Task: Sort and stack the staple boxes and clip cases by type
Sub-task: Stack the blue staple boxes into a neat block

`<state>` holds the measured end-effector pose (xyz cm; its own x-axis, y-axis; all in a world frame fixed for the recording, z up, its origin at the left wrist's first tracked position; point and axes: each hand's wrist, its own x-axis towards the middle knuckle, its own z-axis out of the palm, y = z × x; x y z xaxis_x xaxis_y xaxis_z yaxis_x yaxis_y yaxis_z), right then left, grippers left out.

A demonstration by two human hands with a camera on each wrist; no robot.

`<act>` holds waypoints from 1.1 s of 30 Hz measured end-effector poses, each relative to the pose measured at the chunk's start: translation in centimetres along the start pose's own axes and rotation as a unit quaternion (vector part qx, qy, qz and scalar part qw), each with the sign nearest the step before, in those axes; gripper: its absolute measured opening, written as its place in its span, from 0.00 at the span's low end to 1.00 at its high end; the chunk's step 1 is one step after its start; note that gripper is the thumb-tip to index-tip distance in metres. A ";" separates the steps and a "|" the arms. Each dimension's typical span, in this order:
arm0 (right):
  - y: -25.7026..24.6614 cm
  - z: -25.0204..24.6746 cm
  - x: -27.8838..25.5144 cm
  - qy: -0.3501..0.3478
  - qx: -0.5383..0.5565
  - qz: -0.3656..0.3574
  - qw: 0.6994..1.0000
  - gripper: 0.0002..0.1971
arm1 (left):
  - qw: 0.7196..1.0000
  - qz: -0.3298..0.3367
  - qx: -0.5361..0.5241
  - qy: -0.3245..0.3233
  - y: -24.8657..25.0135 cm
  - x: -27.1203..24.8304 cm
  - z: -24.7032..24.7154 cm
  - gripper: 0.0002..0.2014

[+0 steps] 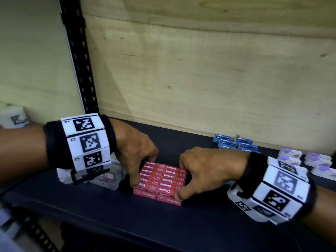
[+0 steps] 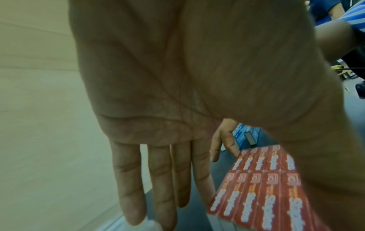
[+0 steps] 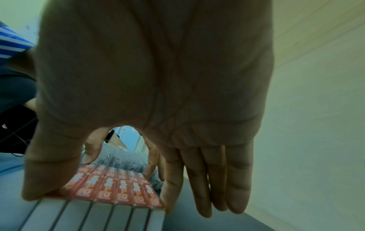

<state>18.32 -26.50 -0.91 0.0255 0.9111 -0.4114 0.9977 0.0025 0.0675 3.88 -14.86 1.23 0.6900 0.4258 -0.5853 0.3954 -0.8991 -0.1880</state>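
On dark shelf, red staple boxes sit between both hands.

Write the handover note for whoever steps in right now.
Left hand and right hand: each takes the red staple box block in a thumb-and-finger grip at opposite ends, on the dark shelf.
Blue staple boxes sit grouped at the back right; purple clip cases far right; clear clip cases under the left wrist.
Done: reds gathered into a block.
Left: square the block; stack the cases, likely.
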 end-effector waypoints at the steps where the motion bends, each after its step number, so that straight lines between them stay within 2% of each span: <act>1: 0.2 0.0 -0.1 0.000 0.001 -0.001 1.000 0.38 | 1.000 -0.003 -0.001 -0.008 0.0 0.0 -0.2 0.38; 3: 1.1 -0.2 -0.8 0.003 0.006 -0.006 1.000 0.41 | 1.000 -0.008 -0.009 -0.016 0.2 0.0 -0.9 0.45; 5: 2.5 -0.3 -2.1 0.014 0.018 0.003 1.000 0.41 | 1.000 -0.006 -0.007 0.014 0.9 0.1 -1.9 0.50; 6: 3.4 -0.3 -2.8 0.022 0.023 0.012 0.999 0.39 | 0.999 0.002 -0.002 0.046 1.2 0.3 -2.4 0.48; 10: 7.2 0.0 -5.7 0.043 0.019 0.063 0.997 0.27 | 0.982 0.053 0.035 0.179 4.2 2.0 -4.3 0.31; 13: 9.6 0.9 -7.4 0.053 0.012 0.091 0.994 0.21 | 0.970 0.086 0.066 0.219 7.0 3.4 -5.5 0.24; 19: 12.7 3.3 -8.7 0.065 0.023 0.130 0.989 0.15 | 0.961 0.127 0.074 0.235 11.0 5.9 -6.2 0.18; 23: 13.9 4.6 -8.5 0.067 0.018 0.149 0.986 0.15 | 0.958 0.150 0.069 0.233 12.6 6.8 -6.2 0.19; 27: 14.3 5.7 -8.0 0.069 0.030 0.152 0.985 0.11 | 0.960 0.146 0.093 0.219 14.0 7.3 -6.1 0.20; 33: 13.3 6.0 -9.1 0.090 0.041 0.150 0.984 0.11 | 0.961 0.161 0.088 0.206 14.9 7.2 -6.4 0.14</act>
<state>31.76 -37.22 -1.74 0.3151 0.9241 -0.2164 0.9490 -0.3038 0.0845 18.61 -24.48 -0.80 0.9551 0.0946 -0.2807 0.0378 -0.9788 -0.2012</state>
